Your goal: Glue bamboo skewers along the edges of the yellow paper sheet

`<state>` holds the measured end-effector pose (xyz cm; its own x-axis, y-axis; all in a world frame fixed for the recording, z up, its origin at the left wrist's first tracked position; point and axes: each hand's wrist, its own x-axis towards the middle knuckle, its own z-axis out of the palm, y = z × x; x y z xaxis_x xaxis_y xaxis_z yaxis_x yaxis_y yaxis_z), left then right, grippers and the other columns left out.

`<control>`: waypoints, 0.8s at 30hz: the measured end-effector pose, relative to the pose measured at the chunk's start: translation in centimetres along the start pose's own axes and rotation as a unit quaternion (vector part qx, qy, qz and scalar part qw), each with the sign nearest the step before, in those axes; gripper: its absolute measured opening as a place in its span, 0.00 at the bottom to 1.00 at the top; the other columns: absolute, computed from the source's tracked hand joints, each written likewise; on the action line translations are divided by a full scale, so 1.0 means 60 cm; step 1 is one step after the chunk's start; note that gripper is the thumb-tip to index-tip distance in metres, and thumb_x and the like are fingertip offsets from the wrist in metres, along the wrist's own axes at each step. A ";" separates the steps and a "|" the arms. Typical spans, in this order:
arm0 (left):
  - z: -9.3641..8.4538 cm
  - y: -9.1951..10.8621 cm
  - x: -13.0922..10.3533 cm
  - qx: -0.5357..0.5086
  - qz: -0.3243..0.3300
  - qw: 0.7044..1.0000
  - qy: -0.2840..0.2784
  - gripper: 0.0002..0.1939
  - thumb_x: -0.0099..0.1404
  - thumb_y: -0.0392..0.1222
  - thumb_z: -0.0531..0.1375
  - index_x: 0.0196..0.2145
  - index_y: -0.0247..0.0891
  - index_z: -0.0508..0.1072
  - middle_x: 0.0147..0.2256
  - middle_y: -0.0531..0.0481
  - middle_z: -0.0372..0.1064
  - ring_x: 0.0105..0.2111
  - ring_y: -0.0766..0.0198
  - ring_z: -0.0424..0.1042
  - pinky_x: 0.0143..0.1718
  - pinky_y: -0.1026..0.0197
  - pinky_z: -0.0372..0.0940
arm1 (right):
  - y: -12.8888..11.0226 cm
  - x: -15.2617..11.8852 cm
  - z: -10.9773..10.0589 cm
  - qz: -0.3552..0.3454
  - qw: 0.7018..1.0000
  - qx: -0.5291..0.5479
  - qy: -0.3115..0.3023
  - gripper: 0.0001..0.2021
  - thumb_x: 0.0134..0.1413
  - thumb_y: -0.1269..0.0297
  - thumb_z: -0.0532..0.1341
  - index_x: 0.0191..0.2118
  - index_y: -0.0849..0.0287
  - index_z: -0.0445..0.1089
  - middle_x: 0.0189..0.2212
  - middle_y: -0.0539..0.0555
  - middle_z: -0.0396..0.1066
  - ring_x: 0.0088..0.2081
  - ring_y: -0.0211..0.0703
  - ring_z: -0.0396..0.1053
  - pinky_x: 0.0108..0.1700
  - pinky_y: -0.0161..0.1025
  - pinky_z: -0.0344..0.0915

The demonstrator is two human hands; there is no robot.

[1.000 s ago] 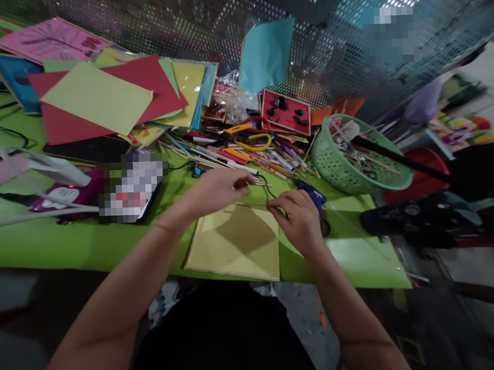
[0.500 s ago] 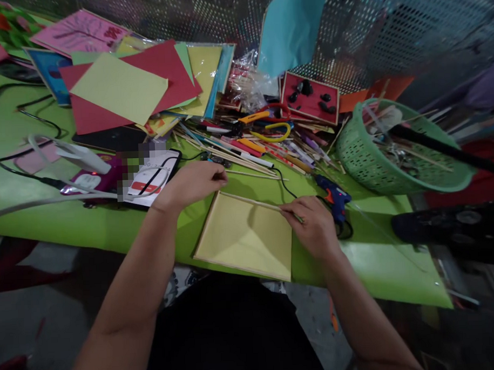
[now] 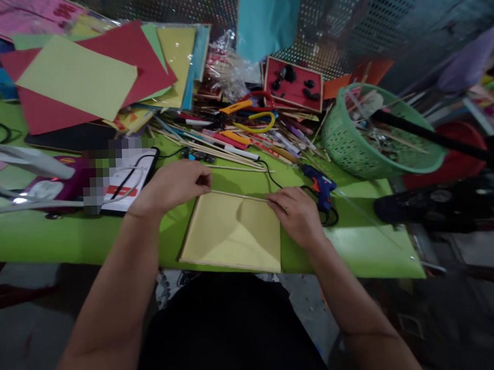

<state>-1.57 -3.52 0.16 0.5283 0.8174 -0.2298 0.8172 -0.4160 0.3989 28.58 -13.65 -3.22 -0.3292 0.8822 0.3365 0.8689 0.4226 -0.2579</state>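
A yellow sheet of card (image 3: 236,234) lies on the green table with thin wooden strips along its left and near edges. Across its far edge runs a thin wooden stick (image 3: 239,195). My right hand (image 3: 294,210) pinches the stick's right end at the card's far right corner. At the far left corner, the curled fingers of my left hand (image 3: 180,182) close on the stick's other end. A blue hot glue gun (image 3: 320,187) rests just beyond my right hand.
Scissors (image 3: 255,122), pens and loose sticks (image 3: 225,148) are heaped behind the card. A green basket (image 3: 351,143) stands at the right. On the left are a phone (image 3: 129,181), cables and coloured paper sheets (image 3: 79,77). The table's near edge (image 3: 168,260) runs close by.
My left hand has come down onto the stick's left end, where it hovered apart before. My right hand stays at the right end. The whole view has shifted, with things appearing further left.
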 end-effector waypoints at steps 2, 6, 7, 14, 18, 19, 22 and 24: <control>0.002 -0.005 0.006 0.001 -0.002 1.000 -0.011 0.10 0.61 0.46 0.60 0.35 0.41 0.79 0.37 0.49 0.79 0.39 0.57 0.74 0.39 0.59 0.60 | 0.005 0.000 -0.010 0.014 1.000 0.013 0.019 0.09 0.68 0.67 0.62 0.47 0.55 0.81 0.39 0.57 0.81 0.42 0.50 0.75 0.47 0.47 0.68; 0.001 -0.012 0.013 -0.005 0.014 1.000 -0.026 0.13 0.60 0.50 0.58 0.35 0.41 0.78 0.36 0.49 0.78 0.37 0.56 0.73 0.39 0.58 0.60 | 0.018 -0.002 -0.035 0.054 0.991 0.041 0.116 0.07 0.66 0.69 0.64 0.44 0.54 0.81 0.38 0.55 0.82 0.41 0.48 0.76 0.47 0.46 0.70; 0.001 -0.013 0.014 -0.005 0.012 1.000 -0.028 0.14 0.59 0.51 0.58 0.35 0.42 0.78 0.36 0.49 0.78 0.37 0.56 0.73 0.38 0.58 0.60 | 0.021 -0.003 -0.040 0.066 0.988 0.047 0.134 0.06 0.66 0.69 0.65 0.42 0.54 0.80 0.38 0.54 0.81 0.41 0.48 0.76 0.46 0.46 0.70; -0.002 -0.011 0.018 0.006 -0.004 0.999 -0.039 0.17 0.57 0.57 0.55 0.33 0.45 0.77 0.34 0.51 0.78 0.35 0.54 0.73 0.37 0.56 0.59 | 0.029 -0.005 -0.040 0.068 0.990 0.078 0.099 0.05 0.65 0.70 0.65 0.39 0.54 0.80 0.35 0.53 0.81 0.39 0.46 0.76 0.45 0.44 0.69; -0.002 -0.009 0.019 0.009 -0.006 0.999 -0.036 0.18 0.57 0.57 0.55 0.34 0.46 0.77 0.34 0.51 0.78 0.35 0.53 0.74 0.38 0.56 0.59 | 0.022 -0.004 -0.037 0.065 0.994 0.069 0.059 0.05 0.65 0.70 0.65 0.39 0.55 0.80 0.36 0.53 0.81 0.40 0.47 0.76 0.45 0.44 0.67; -0.002 -0.010 0.019 0.008 -0.004 0.999 -0.034 0.18 0.57 0.57 0.55 0.34 0.46 0.77 0.34 0.51 0.78 0.35 0.53 0.74 0.38 0.56 0.59 | 0.020 -0.003 -0.036 0.063 0.995 0.063 0.046 0.06 0.65 0.70 0.65 0.39 0.55 0.80 0.36 0.54 0.81 0.40 0.47 0.75 0.46 0.44 0.67; 0.001 -0.012 0.018 0.006 0.002 1.000 -0.029 0.17 0.57 0.57 0.55 0.33 0.45 0.77 0.35 0.51 0.78 0.36 0.54 0.74 0.38 0.56 0.60 | 0.014 -0.002 -0.028 0.054 0.998 0.034 0.002 0.06 0.66 0.69 0.64 0.40 0.54 0.80 0.37 0.54 0.81 0.41 0.47 0.74 0.46 0.44 0.65; 0.001 -0.012 0.017 0.003 0.005 1.000 -0.025 0.16 0.57 0.56 0.55 0.33 0.45 0.77 0.35 0.51 0.79 0.36 0.54 0.74 0.38 0.56 0.60 | 0.011 -0.002 -0.021 0.042 0.999 0.015 -0.016 0.07 0.67 0.68 0.64 0.39 0.55 0.81 0.36 0.55 0.81 0.41 0.48 0.73 0.45 0.44 0.64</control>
<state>-1.58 -2.41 -0.44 0.5469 0.7922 -0.2709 0.8135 -0.4263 0.3956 29.67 -13.70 -2.30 -0.2684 0.9206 0.2838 0.8823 0.3532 -0.3111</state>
